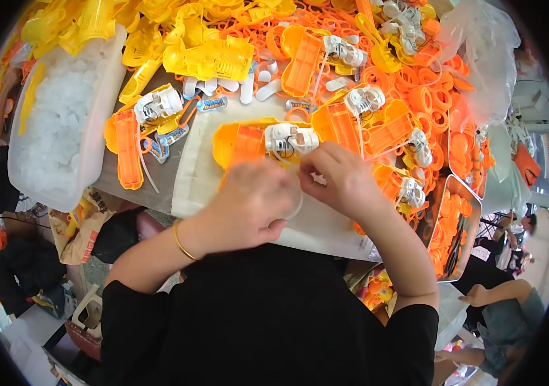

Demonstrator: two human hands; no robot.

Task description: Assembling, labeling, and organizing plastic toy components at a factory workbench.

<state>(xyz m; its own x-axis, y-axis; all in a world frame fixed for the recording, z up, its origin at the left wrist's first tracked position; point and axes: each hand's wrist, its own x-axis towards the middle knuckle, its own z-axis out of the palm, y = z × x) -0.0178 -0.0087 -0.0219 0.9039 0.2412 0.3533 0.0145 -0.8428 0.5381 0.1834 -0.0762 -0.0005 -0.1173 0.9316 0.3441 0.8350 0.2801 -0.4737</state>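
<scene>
Shell (228, 143) on pale cloth (191, 186), partly behind left hand (255, 196). Left hand blurred, half curled; right hand (332, 174) with thumb and forefinger pinched; any hold impossible to tell. Around: grey table (161, 201), tub (96, 128) at left, yellow parts (213, 59) and orange parts (421, 100) heaped beyond, tray (467, 244) at right, other people (506, 321) either side. Printed blue label (212, 104) near shell.

The light is bright and even, the left fingers (279, 192) are blurred, and fisheye distortion bends the edges.
</scene>
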